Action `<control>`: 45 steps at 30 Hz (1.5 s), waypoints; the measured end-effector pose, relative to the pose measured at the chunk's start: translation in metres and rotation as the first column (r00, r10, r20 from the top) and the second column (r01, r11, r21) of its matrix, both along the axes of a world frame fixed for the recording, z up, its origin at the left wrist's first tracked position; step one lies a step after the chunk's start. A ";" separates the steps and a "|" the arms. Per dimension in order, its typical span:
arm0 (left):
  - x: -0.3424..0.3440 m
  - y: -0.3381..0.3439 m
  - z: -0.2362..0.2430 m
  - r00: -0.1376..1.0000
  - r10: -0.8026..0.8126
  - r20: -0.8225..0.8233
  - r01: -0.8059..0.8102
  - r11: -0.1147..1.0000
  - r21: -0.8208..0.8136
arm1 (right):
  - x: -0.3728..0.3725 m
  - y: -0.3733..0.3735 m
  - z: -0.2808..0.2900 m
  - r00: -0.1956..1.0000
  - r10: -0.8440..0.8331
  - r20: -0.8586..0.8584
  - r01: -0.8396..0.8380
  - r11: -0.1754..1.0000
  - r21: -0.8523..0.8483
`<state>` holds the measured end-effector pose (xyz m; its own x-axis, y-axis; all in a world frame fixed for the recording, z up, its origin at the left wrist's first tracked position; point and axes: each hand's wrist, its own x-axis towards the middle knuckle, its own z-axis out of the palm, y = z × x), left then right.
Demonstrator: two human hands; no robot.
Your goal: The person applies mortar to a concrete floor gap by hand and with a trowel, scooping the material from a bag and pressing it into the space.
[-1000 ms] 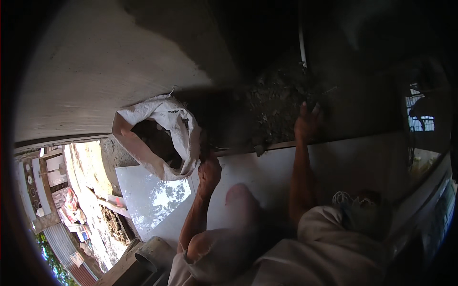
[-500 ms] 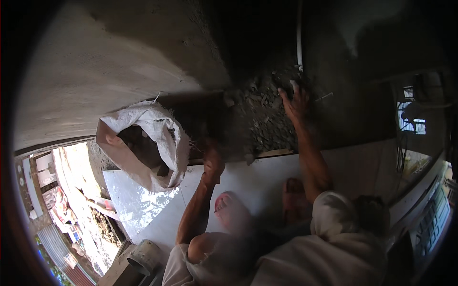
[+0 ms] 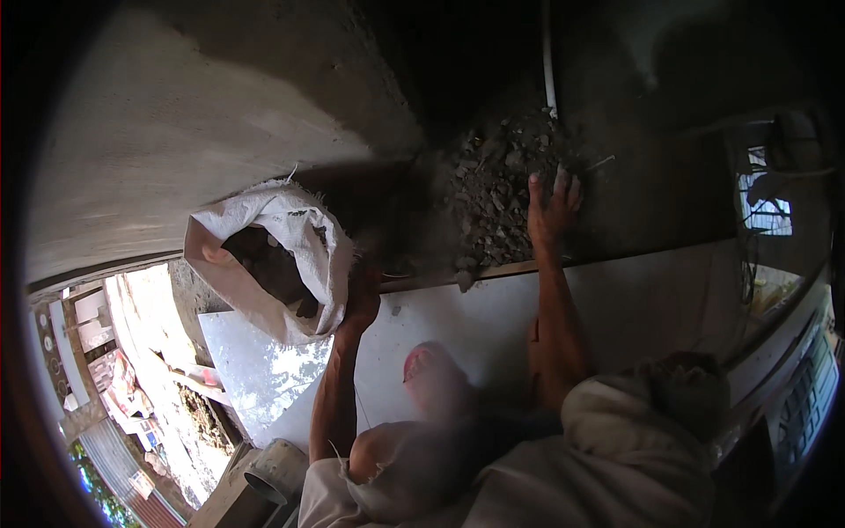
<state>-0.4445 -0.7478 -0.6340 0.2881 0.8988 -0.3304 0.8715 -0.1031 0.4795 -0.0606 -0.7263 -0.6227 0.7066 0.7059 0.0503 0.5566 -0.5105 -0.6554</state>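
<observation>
A white woven sack [image 3: 330, 264] stands at the left with its mouth open and its rim folded outward. Dark lumps of rubble [image 3: 264, 264] lie inside it. Against the sack's right side is my left hand [image 3: 361, 301], its fingers lost in shadow, so whether they grip anything is hidden. Farther right, a heap of grey broken rubble [image 3: 493, 189] is piled on the dark floor. My right hand [image 3: 554, 211] rests at the right edge of this heap, fingers stretched and apart, holding nothing.
Pale, glossy tiles [image 3: 458, 308] form the near surface, with a thin wooden strip [image 3: 502, 271] along their far edge. A white pipe [image 3: 548, 70] runs behind the heap. At lower left lies a grey cylindrical container [image 3: 277, 466]. A plastered wall [image 3: 220, 97] rises behind the sack.
My left hand has moved left, up against the sack's side. The right hand has come slightly nearer along the heap's edge, and more of the rubble shows.
</observation>
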 end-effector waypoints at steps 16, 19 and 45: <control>0.025 -0.009 -0.077 0.928 -0.364 0.075 0.260 0.780 0.569 | -0.052 -0.009 -0.026 0.995 0.087 -0.047 -0.088 0.996 -0.019; 0.092 0.011 -0.062 0.819 -0.156 0.552 0.050 0.978 0.202 | -0.056 -0.011 -0.029 0.998 0.059 -0.027 -0.058 0.998 0.037; 0.070 0.006 0.151 0.997 0.008 0.080 -0.005 0.999 -0.034 | -0.183 0.010 0.068 0.485 0.235 -0.842 0.332 0.842 0.426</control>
